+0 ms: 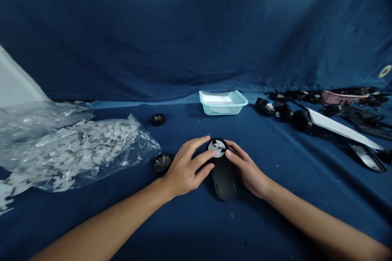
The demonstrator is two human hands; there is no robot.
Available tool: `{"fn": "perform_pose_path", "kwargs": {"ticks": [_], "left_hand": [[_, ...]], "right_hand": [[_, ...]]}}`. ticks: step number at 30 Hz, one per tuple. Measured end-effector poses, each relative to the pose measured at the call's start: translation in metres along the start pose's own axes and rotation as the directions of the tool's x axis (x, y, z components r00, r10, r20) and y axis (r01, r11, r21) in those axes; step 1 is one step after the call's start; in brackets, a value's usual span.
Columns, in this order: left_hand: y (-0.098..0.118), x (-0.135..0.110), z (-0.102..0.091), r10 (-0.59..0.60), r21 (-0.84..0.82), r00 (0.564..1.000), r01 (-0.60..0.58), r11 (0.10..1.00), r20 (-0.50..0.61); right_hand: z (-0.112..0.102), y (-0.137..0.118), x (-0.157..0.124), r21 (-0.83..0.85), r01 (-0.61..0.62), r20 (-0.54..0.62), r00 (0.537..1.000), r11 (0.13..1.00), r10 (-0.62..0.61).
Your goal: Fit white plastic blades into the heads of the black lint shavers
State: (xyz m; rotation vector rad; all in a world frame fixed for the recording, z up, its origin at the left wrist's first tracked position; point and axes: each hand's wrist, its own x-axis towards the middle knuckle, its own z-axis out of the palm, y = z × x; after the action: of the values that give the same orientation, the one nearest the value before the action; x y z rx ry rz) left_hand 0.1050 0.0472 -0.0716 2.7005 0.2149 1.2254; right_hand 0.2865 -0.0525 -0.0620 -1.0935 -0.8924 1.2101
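A black plastic part (225, 181) with a long rounded body and a round end lies in front of me. Pale, translucent pieces (218, 147) sit in its black-rimmed round end. My right hand (246, 165) grips the part from the right, thumb at the round end's rim. From the left, my left hand (190, 167) reaches over with fingers apart, one fingertip on or just above the pale pieces; exact contact is hard to tell. Close to my left wrist is a round black perforated cap (162, 163). A similar black cap (158, 119) rests farther back.
At left, a clear plastic bag (92, 153) spills many small whitish pieces. A light-blue basket (223, 109) stands at the back by the hanging blue cloth (183, 32). Black parts (301, 120), a long white strip (343, 128) and a pink basket (343, 98) crowd the right side.
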Motion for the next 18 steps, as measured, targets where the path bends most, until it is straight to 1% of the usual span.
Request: {"fn": "perform_pose_path", "kwargs": {"ticks": [2,4,11,18], "left_hand": [[0.001,-0.001,-0.001,0.063,0.038,0.998,-0.062,0.997,-0.012],[0.002,-0.001,-0.001,0.1,0.056,0.995,-0.099,0.993,-0.013],[0.0,-0.001,-0.004,0.168,0.079,0.985,-0.165,0.983,-0.044],[0.001,-0.001,-0.006,0.217,0.085,0.976,-0.213,0.973,-0.034]], "right_hand": [[0.0,0.001,-0.001,-0.011,0.015,-0.002,1.0,1.0,-0.015],[0.0,0.003,-0.003,-0.019,0.038,-0.004,0.999,0.999,-0.039],[-0.006,0.006,-0.011,-0.071,0.192,0.03,0.981,0.979,-0.191],[-0.006,0.008,-0.013,-0.055,0.184,0.032,0.983,0.981,-0.182]]}}
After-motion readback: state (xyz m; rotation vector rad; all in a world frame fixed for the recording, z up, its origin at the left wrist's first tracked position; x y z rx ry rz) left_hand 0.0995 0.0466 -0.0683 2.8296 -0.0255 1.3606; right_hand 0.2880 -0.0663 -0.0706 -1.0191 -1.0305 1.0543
